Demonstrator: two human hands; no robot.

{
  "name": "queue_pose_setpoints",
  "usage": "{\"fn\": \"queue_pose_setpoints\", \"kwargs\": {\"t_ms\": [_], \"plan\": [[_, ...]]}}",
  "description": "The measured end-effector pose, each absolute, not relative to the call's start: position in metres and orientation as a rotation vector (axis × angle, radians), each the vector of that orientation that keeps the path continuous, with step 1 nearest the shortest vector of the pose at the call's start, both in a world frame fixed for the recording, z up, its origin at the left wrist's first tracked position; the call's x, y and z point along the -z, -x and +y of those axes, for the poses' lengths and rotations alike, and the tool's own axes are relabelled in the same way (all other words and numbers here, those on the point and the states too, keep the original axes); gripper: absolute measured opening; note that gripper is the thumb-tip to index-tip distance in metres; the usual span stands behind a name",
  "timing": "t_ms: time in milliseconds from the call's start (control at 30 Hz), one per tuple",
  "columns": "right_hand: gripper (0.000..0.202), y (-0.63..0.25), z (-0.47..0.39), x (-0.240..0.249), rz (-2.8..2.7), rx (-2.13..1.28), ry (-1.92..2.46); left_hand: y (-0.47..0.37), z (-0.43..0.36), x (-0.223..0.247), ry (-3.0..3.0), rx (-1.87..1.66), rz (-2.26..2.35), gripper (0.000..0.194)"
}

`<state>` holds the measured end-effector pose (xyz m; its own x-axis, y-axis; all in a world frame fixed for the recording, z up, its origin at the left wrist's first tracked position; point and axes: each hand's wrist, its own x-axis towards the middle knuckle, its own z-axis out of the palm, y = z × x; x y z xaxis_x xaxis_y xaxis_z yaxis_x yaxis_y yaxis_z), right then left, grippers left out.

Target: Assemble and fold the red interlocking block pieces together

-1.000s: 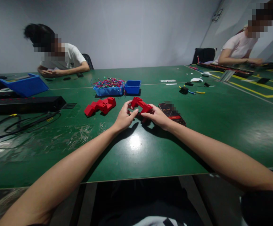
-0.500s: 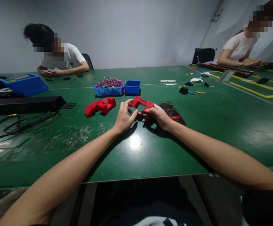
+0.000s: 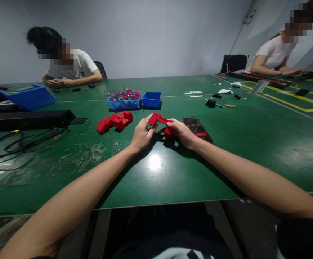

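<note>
Between my two hands is a red block-shaped piece [image 3: 154, 118] with a thick block at each end and a thinner bar joining them. My left hand [image 3: 141, 133] grips its left end between thumb and fingers. Its right end is pinched by my right hand [image 3: 182, 132], whose fingertips partly cover it. The piece is tilted, held just above the green table [image 3: 156, 183]. More red blocks [image 3: 118, 121] of similar look lie in a cluster to the left of my left hand. A phone [image 3: 199, 131] with a timer-like display lies beside my right hand.
Behind my hands stand a blue bin [image 3: 125, 103] heaped with coloured wires and a smaller blue bin [image 3: 152, 100]. A long black bar [image 3: 29, 121] and cables lie at left. Pliers [image 3: 228, 106] lie at right. Two people sit across the table.
The red piece has turned in my hands, its right end now lower and more covered by my right fingers. My hands have stayed in nearly the same place.
</note>
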<state>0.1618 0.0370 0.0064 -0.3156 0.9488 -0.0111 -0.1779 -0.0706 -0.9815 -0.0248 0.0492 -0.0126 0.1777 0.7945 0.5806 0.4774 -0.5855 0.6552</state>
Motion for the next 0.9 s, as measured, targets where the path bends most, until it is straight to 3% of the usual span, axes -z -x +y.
{"fn": "queue_pose_setpoints", "kwargs": {"t_ms": [200, 900], "plan": [[0.035, -0.159, 0.036, -0.005, -1.312, -1.516, 0.917, 0.025, 0.044, 0.009, -2.253, -1.416, 1.231, 0.044], [0.031, -0.159, 0.038, -0.002, -1.333, -1.528, 0.885, 0.024, 0.034, 0.003, -2.404, -1.545, 1.177, 0.049]]}}
